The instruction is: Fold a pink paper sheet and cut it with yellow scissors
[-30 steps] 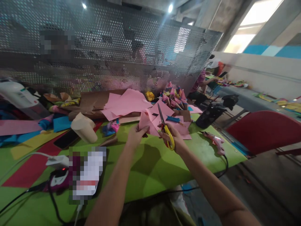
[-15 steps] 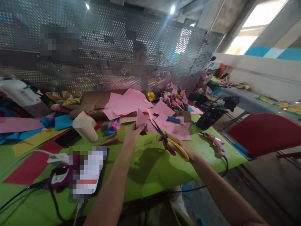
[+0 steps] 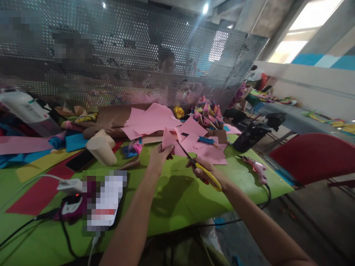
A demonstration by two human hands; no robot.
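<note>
My left hand [image 3: 157, 159] pinches a small piece of pink paper [image 3: 167, 139] and holds it up over the green table covering [image 3: 177, 199]. My right hand [image 3: 204, 170] grips yellow-handled scissors [image 3: 200, 167], whose dark blades point up and left and reach the pink piece's lower right edge. More pink sheets [image 3: 151, 120] lie spread out just behind both hands.
A cream paper cone [image 3: 101, 147], a black phone [image 3: 79, 159], and coloured sheets lie at left. Cables and a charger [image 3: 69, 184] sit front left. A pink glue gun [image 3: 255, 168] and a black bottle [image 3: 246, 136] are at right, beside a red chair [image 3: 310, 155]. A perforated metal screen [image 3: 124, 55] backs the table; people sit beyond.
The scissors have swung from pointing straight up to slanting left, so the blades now meet the pink piece. My left hand lifted the paper slightly.
</note>
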